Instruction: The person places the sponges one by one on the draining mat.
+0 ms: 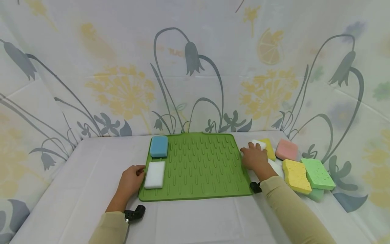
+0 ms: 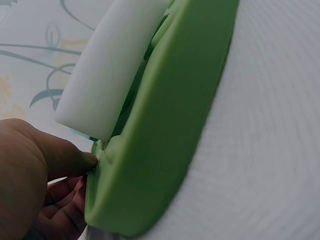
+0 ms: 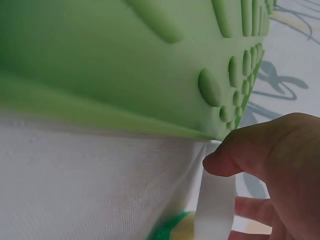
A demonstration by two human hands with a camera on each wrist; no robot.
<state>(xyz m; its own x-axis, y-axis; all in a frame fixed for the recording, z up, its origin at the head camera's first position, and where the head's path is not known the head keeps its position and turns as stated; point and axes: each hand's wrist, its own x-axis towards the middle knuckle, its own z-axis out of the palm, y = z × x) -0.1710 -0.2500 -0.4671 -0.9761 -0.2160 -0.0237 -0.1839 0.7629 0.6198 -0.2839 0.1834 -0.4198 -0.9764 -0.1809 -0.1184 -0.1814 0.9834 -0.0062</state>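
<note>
A green ridged silicone mat [image 1: 201, 162] lies on the table. Its left edge is pinched by my left hand [image 1: 131, 179]; in the left wrist view the thumb [image 2: 75, 157] presses on the rim, with the other fingers curled beside it. On the mat's left side are a blue sponge [image 1: 159, 146] and, nearer me, a white sponge [image 1: 155, 175]. Past the mat's right edge, my right hand [image 1: 255, 158] holds another white sponge [image 3: 216, 205] between thumb and fingers. That sponge is partly hidden by the hand in the head view.
Right of the mat lie more sponges: a pink one [image 1: 286, 149], a yellow one [image 1: 269, 149] by the right hand, another yellow one [image 1: 296, 176] and a green one [image 1: 318, 173] on a pile. A white one [image 1: 277, 167] shows beside the right wrist. Patterned cloth [image 1: 195, 88] hangs behind.
</note>
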